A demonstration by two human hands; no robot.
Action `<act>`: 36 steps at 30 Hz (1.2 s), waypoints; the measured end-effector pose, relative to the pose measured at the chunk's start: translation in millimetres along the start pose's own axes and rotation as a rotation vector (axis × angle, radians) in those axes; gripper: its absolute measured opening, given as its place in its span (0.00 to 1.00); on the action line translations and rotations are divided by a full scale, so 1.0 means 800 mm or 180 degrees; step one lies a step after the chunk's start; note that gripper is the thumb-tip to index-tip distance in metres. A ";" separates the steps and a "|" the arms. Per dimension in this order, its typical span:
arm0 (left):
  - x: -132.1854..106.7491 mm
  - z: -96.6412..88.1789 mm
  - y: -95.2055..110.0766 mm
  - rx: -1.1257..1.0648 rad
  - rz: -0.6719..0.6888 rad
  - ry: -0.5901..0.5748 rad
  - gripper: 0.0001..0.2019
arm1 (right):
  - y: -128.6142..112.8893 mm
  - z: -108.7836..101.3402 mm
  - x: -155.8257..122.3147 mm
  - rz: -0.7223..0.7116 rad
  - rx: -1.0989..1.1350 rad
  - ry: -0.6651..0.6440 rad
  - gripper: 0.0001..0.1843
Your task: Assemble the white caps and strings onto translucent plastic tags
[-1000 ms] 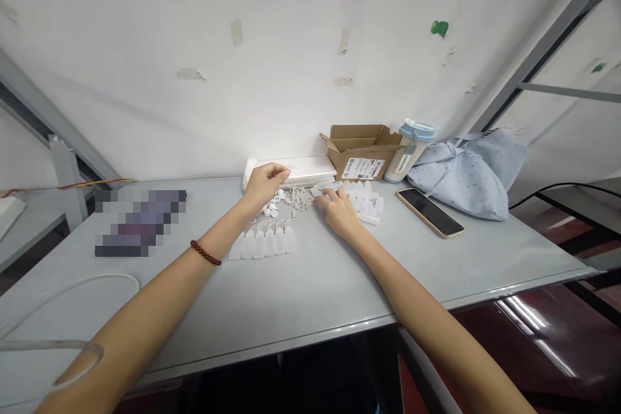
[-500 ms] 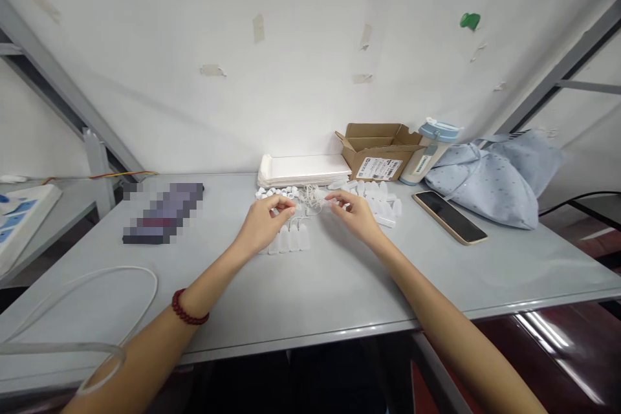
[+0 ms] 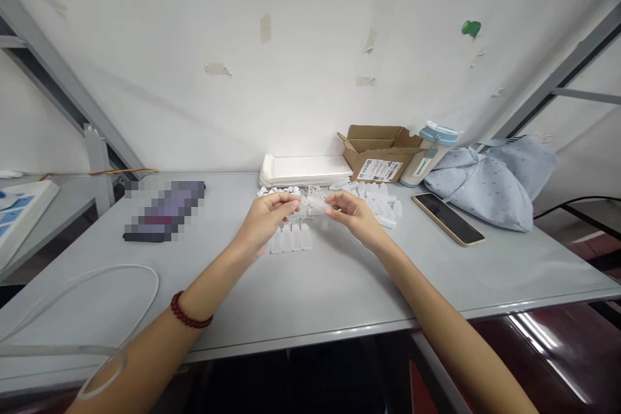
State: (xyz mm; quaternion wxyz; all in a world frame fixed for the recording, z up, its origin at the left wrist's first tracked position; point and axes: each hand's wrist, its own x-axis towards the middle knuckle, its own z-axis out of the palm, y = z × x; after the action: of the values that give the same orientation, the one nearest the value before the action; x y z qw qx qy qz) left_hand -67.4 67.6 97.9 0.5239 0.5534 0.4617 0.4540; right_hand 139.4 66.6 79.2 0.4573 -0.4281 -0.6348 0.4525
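Above the grey table (image 3: pixel 310 297) my left hand (image 3: pixel 266 220) and my right hand (image 3: pixel 355 215) meet in a pinch. Between them is a small clear plastic bottle (image 3: pixel 316 205), gripped by my right fingers, while my left fingertips pinch a small white cap at its end. Just below my hands lies a row of small white bottles (image 3: pixel 290 239). Loose white caps (image 3: pixel 279 191) and thin white strings (image 3: pixel 314 193) lie behind my hands. More small bottles (image 3: pixel 381 200) lie to the right of my right hand.
A stack of white trays (image 3: pixel 303 170), an open cardboard box (image 3: pixel 378 152), a blue-lidded drink cup (image 3: pixel 429 152) and a light blue cloth bag (image 3: pixel 490 178) line the back. A phone (image 3: pixel 447 218) lies on the right, clear tubing (image 3: pixel 82 297) on the left, with a blurred dark patch (image 3: pixel 162 210).
My hands drew back from the piles of parts and came together over the row of bottles. My right hand now holds a small bottle against my left fingertips.
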 end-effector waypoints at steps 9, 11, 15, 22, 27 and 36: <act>-0.001 0.002 0.000 -0.0004 -0.0099 0.0037 0.10 | 0.000 0.000 -0.002 0.0041 0.0045 -0.0211 0.14; -0.002 0.003 0.001 0.0049 -0.0087 0.0012 0.10 | -0.001 0.000 -0.003 0.0063 0.0089 -0.0215 0.14; -0.003 0.005 0.001 0.0175 -0.0048 -0.0052 0.11 | -0.004 0.000 -0.005 0.0095 0.0067 -0.0253 0.14; -0.003 0.005 0.000 0.0126 -0.0103 -0.0066 0.11 | -0.007 -0.001 -0.006 0.0132 0.0158 -0.0461 0.13; -0.002 0.004 -0.002 0.0086 -0.0131 -0.0160 0.11 | -0.009 -0.001 -0.007 0.0093 0.0165 -0.0499 0.13; -0.002 0.004 -0.003 -0.0112 -0.0310 -0.0311 0.12 | -0.010 -0.001 -0.007 0.0087 0.0179 -0.0464 0.15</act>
State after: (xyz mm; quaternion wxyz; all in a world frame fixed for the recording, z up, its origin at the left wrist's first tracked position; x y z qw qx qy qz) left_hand -64.2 65.4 95.2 0.5769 0.5425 0.4540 0.4084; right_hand 140.5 59.3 86.3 0.4155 -0.3896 -0.6475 0.5063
